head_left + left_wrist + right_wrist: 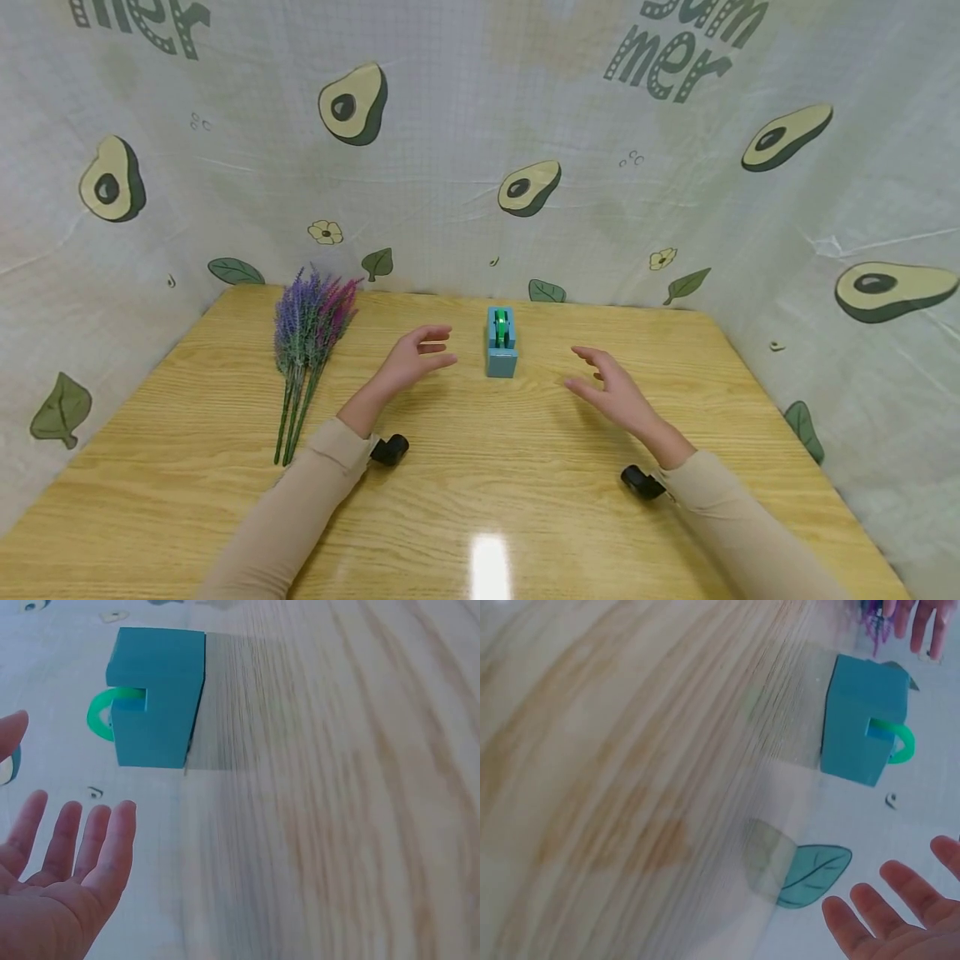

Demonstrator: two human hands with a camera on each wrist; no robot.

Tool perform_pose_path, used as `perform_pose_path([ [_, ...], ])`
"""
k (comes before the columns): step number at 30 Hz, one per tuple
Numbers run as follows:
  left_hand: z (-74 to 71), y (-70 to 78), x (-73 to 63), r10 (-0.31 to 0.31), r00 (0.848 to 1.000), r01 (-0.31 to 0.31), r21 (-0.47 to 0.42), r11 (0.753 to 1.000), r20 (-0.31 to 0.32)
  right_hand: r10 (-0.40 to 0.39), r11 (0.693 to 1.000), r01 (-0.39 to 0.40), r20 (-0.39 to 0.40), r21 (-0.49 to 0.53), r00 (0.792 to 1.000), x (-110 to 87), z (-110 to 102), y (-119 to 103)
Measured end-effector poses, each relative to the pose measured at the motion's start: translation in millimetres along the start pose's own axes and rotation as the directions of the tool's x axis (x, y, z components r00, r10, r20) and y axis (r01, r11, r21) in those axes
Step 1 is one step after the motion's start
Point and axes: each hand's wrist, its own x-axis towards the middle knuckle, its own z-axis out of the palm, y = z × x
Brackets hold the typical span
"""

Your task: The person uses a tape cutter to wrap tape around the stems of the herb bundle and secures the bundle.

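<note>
A blue tape dispenser (502, 363) with a green tape roll (501, 327) in it stands on the wooden table, between the two hands. To its left, my left hand (422, 357) is held over the table with fingers loosely extended, touching nothing. On the other side my right hand (611, 392) hovers in the same way, thumb apart from the fingers. In the left wrist view the dispenser (161, 712) appears beyond the fingertips. The right wrist view shows the dispenser (866, 720) too, apart from the right fingers (881, 911).
A bunch of purple and pink artificial lavender (311, 333) lies on the left of the wooden table (555, 500), stems toward me. A white curtain with avocado prints (450, 125) hangs behind the table and along both sides. Black wrist cameras (390, 450) sit at both sleeves.
</note>
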Motion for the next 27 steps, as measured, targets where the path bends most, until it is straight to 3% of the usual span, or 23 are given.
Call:
perform_pose_path([
  [10,6.6,1.8,7.6,-0.037,0.999,0.038,-0.042,0.998,0.036,0.004,1.0,-0.005,0.012,0.029,1.0,5.3,8.1,-5.9],
  [19,12.1,35.2,-4.0,-0.062,0.996,0.064,-0.035,0.997,0.063,0.012,0.999,-0.013,0.02,0.037,1.0,14.5,16.3,-9.0],
  [23,15.8,36.0,-1.0,-0.054,0.994,0.06,-0.062,0.996,0.092,0.007,0.999,-0.009,0.027,0.047,1.0,17.8,19.0,-11.6],
  [25,17.7,33.7,2.6,-0.057,0.993,0.066,-0.084,0.994,0.102,0.015,0.998,-0.017,0.037,0.059,0.999,17.2,17.7,-25.5],
  [27,20.5,23.6,11.7,-0.065,0.993,0.076,-0.103,0.992,0.103,0.01,0.998,-0.012,0.039,0.062,0.999,19.8,19.4,-27.0],
])
